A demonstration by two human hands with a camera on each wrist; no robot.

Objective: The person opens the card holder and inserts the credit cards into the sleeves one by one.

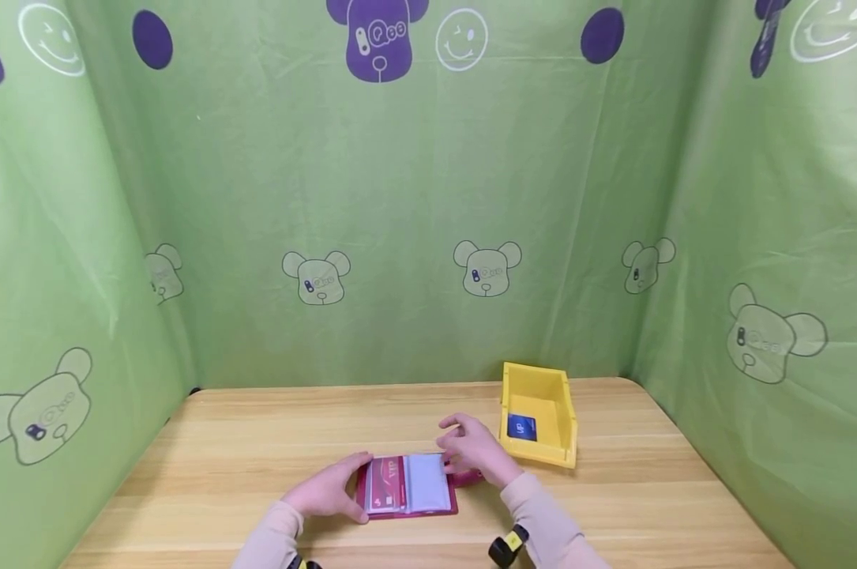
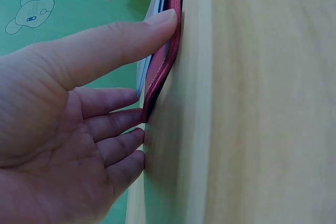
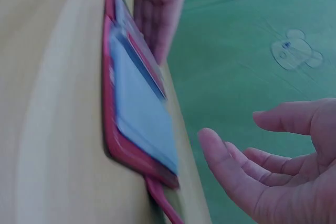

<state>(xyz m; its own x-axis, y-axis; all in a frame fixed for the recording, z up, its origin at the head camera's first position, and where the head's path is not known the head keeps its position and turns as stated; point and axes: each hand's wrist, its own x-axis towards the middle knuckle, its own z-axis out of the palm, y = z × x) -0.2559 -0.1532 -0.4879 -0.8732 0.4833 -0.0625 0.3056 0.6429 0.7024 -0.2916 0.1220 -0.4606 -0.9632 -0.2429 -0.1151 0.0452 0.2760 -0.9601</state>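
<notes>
A dark red card holder (image 1: 456, 506) lies spread open on the table, a strap (image 1: 468, 477) out to its right. Its left side carries a red card (image 1: 387, 480) in a clear sleeve; pale blue sleeves (image 1: 429, 482) fill the right. My left hand (image 1: 328, 488) touches the holder's left side, thumb at the near corner and fingers along the far left edge. In the left wrist view, the thumb (image 2: 113, 51) lies against the red cover. Over the holder's right edge hovers my right hand (image 1: 476, 449), fingers parted, loosely bent and holding nothing, as the right wrist view also shows.
Beyond the right hand, a yellow bin (image 1: 538, 454) stands at the back right with a blue card (image 1: 522, 427) inside. Green curtains (image 1: 414, 332) with bear prints enclose the wooden table (image 1: 634, 490) at the back and both sides.
</notes>
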